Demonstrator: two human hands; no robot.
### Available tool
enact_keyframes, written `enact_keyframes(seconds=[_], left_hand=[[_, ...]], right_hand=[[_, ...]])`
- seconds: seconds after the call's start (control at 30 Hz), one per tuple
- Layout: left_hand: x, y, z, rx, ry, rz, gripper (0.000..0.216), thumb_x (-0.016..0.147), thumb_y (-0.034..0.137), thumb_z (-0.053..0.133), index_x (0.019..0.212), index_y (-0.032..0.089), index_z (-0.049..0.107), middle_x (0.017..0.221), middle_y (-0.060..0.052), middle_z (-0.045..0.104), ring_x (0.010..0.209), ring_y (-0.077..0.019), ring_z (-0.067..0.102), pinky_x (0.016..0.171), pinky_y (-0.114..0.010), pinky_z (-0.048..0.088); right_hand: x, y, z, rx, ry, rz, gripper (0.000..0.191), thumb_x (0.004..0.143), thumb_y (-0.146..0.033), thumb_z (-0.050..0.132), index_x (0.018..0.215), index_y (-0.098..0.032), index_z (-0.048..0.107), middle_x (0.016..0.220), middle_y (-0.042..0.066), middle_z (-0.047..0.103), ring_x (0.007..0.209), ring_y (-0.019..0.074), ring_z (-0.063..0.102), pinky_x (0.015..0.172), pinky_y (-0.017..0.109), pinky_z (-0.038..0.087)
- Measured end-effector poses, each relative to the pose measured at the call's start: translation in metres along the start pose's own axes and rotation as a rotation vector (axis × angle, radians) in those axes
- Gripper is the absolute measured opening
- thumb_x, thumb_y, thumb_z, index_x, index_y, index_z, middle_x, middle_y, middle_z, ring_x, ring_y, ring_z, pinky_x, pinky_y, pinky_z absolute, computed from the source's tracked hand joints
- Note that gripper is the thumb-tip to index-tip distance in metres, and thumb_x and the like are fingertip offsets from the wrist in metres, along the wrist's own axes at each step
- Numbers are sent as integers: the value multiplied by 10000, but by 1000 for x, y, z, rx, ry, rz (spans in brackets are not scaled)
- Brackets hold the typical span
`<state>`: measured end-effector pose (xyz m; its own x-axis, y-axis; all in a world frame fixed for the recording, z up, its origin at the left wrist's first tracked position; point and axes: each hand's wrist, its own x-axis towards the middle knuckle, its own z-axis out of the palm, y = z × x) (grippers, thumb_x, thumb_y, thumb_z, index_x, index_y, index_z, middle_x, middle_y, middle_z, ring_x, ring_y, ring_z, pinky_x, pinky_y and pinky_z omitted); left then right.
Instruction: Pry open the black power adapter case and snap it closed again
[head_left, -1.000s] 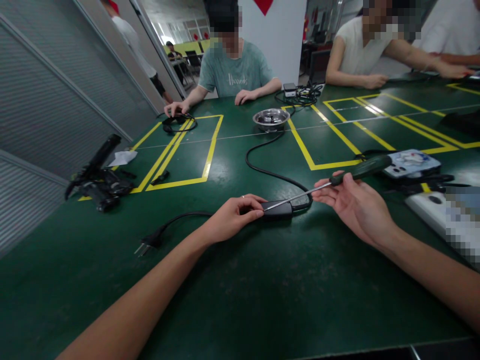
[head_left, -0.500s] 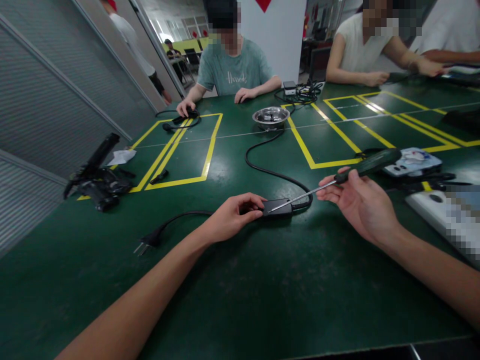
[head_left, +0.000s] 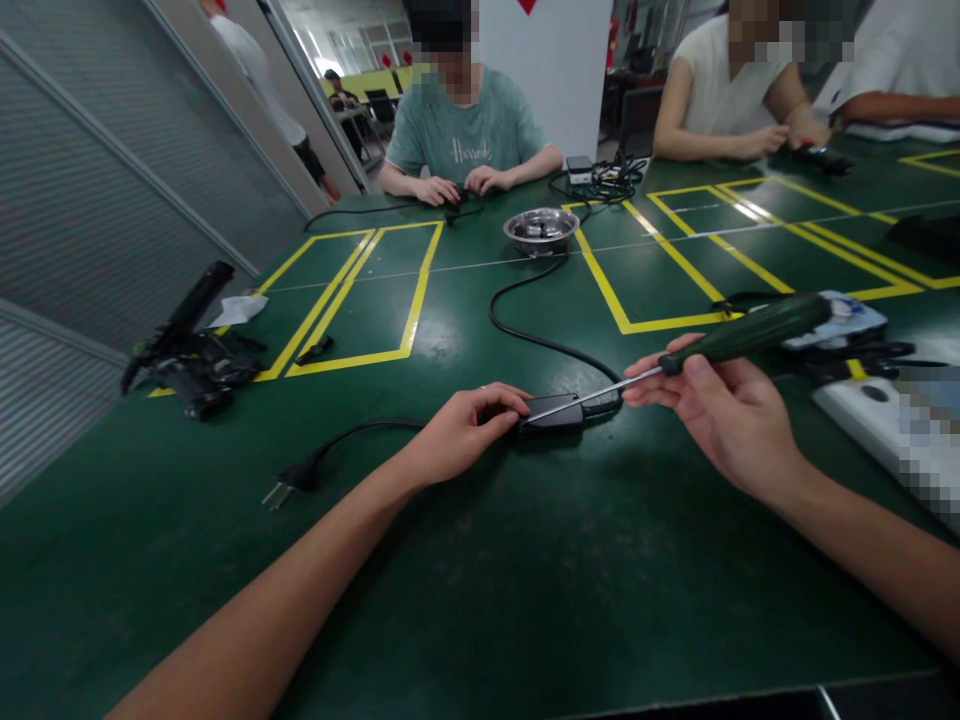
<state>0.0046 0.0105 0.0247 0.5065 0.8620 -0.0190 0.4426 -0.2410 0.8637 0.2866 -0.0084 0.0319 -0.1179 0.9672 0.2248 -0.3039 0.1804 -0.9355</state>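
A black power adapter lies on the green table, with my left hand closed on its left end. My right hand grips a screwdriver with a dark green handle and a long metal shaft. The shaft slants down to the left across the adapter, its tip close to my left fingertips; whether the tip touches the casing I cannot tell. From the left end a cord runs to a mains plug. A thick black cable curves away from the right end.
A metal bowl with small items stands beyond the adapter. Black gear lies at the left, a small black piece beside it. A white device lies at the right. People sit across the table near tangled cables.
My right hand has moved slightly left, and the screwdriver tip has slid toward my left fingers. Across the table, the person in green has drawn the black cable piece closer, now with both hands.
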Motion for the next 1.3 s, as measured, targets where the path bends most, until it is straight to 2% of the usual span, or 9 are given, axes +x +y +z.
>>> enact_keyframes(seconds=[0.17, 0.33, 0.43, 0.6, 0.87, 0.93, 1.1, 1.2, 1.3], left_hand=[[1, 0, 0, 6, 9, 3, 170, 914, 221, 501, 980, 172, 650, 1225, -75, 607, 1134, -214, 571, 1016, -424, 436], [1, 1, 1, -13, 10, -20, 156, 907, 220, 517, 972, 163, 648, 1224, -75, 603, 1120, -209, 579, 1000, -403, 445], [1, 1, 1, -24, 6, -23, 160, 909, 223, 517, 973, 164, 651, 1230, -72, 598, 1125, -209, 576, 1002, -393, 440], [1, 1, 0, -24, 1, -29, 160, 908, 223, 521, 977, 168, 655, 1231, -68, 597, 1134, -211, 571, 1014, -393, 427], [1, 1, 1, -33, 6, -33, 150, 907, 234, 532, 969, 168, 652, 1221, -66, 599, 1124, -210, 577, 1001, -393, 431], [2, 1, 1, -34, 2, -28, 148, 907, 235, 534, 972, 171, 650, 1224, -65, 597, 1129, -211, 574, 999, -392, 431], [0, -1, 0, -30, -5, -17, 165, 921, 255, 519, 989, 176, 647, 1237, -67, 589, 1138, -216, 566, 1001, -403, 425], [0, -1, -1, -6, -22, -6, 167, 923, 268, 521, 994, 184, 646, 1250, -62, 579, 1135, -215, 563, 995, -408, 423], [-1, -1, -1, 25, -25, 4, 142, 911, 265, 546, 980, 182, 639, 1250, -62, 575, 1129, -211, 561, 988, -404, 423]], right_hand=[[-5, -9, 2, -202, 16, -88, 151, 895, -300, 585, 1036, -256, 616, 958, 41, 726, 783, 200, 717, 775, 408, 594], [-3, -16, 0, -429, 55, -139, 61, 829, -276, 680, 875, -239, 665, 758, 10, 712, 684, 166, 698, 680, 315, 589], [0, -13, -3, -308, 60, -109, 124, 841, -289, 658, 959, -252, 647, 864, 16, 709, 700, 168, 687, 681, 344, 583], [2, -5, -8, -54, 11, -29, 276, 881, -219, 553, 1147, -262, 608, 1072, 49, 687, 891, 196, 678, 843, 418, 549], [1, -11, -9, -438, 132, -132, 96, 848, -320, 654, 834, -228, 676, 782, 14, 661, 707, 153, 644, 709, 329, 550], [1, -11, -8, -365, 111, -118, 96, 846, -325, 652, 904, -248, 649, 821, 7, 661, 679, 148, 640, 675, 330, 552], [1, -9, -6, -92, -1, -69, 345, 851, -278, 615, 1192, -288, 561, 1026, 34, 662, 767, 177, 655, 738, 396, 550], [1, -9, -7, -123, 31, -72, 297, 848, -250, 618, 1145, -265, 603, 1022, 36, 662, 753, 172, 656, 726, 389, 546], [1, -9, -10, -297, 118, -116, 123, 845, -276, 651, 964, -245, 661, 844, 6, 672, 672, 148, 642, 661, 337, 531]])
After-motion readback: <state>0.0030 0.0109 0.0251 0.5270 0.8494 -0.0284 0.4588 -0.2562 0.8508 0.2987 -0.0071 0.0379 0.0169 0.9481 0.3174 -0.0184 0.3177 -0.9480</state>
